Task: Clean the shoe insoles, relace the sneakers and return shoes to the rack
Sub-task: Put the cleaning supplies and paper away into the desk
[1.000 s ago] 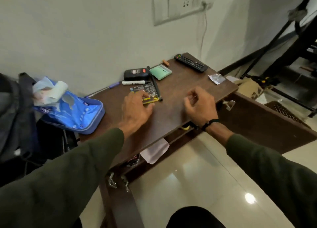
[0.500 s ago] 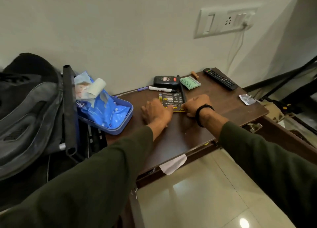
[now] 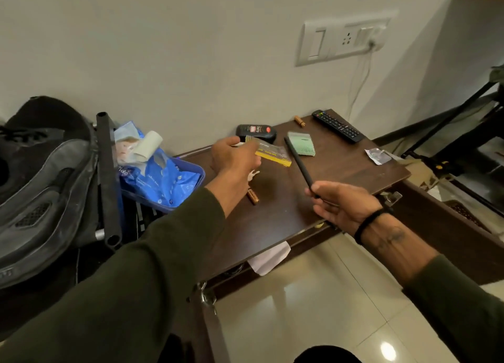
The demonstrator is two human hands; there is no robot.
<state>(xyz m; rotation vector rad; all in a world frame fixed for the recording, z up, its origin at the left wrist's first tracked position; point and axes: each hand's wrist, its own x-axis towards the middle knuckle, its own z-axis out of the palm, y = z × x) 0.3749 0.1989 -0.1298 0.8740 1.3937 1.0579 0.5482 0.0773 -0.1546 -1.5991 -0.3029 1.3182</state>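
Left hand point(image 3: 234, 155) pinches something raised; right hand point(image 3: 343, 204) grips a thin rod.

Your worktop point(image 3: 341, 177) sits against the wall, with the remote point(image 3: 338, 126) at its back right, the comb point(image 3: 302, 143) left of that, and the polish bottle point(image 3: 256, 132) further left by the wall. The wipes tub point(image 3: 161, 181) hangs off the left edge, backpack point(image 3: 41, 182) beyond it.

Soft, even indoor light. A bright glare spot sits on the glossy floor tiles point(image 3: 388, 351) at 5 o'clock. The left hand point(image 3: 235, 155) is motion-blurred. Wide-angle distortion bends the wall point(image 3: 163, 48) edges; corners darken.
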